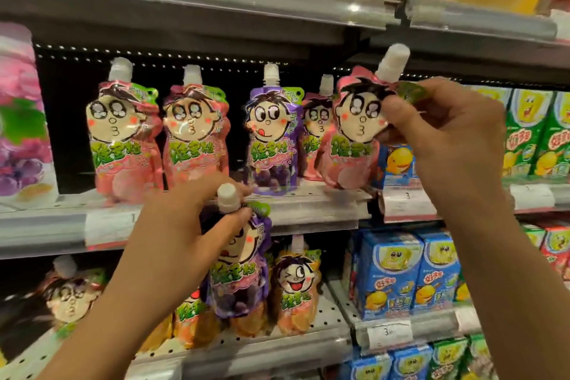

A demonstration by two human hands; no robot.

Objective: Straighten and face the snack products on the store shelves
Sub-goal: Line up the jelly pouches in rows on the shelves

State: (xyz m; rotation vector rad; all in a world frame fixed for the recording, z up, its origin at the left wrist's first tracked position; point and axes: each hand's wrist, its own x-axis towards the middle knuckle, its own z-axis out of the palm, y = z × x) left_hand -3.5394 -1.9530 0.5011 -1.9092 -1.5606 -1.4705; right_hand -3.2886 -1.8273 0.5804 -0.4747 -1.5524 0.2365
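My left hand (188,225) grips a purple jelly pouch (240,281) by its neck, just under the white cap, in front of the middle shelf's edge. My right hand (444,133) pinches the top corner of a pink jelly pouch (351,139) and holds it tilted above the shelf's right end. On the middle shelf (308,207) stand two pink pouches (123,139), a purple pouch (273,133) and another pink one (316,133) behind. They face forward, some leaning.
Orange pouches (296,287) and a fallen pink pouch (71,296) sit on the lower shelf. Blue drink cartons (410,274) stand lower right, green cartons (530,133) at right. A large pink and purple pack (21,114) fills the shelf's left end. Price tags line the shelf edges.
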